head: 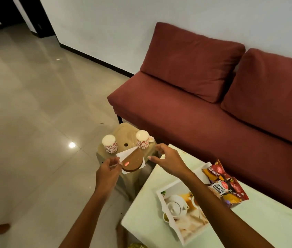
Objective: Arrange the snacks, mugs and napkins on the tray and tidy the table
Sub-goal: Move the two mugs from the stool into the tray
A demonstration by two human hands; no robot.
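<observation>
Left grip (108, 173) pinches the napkin (126, 154) by its near corner, right grip (168, 159) spread and empty; tray (168, 185) lies right on the tabletop (141, 212), under the right arm.

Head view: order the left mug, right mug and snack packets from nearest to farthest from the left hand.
1. Left mug, just beyond the left hand holding the napkin.
2. Right mug, farther right.
3. Snack packets, far right.

Two red-patterned mugs (109, 144) stand upright by a white napkin (126, 153); snack packets (224, 183) lie against the tray (159, 194).
</observation>
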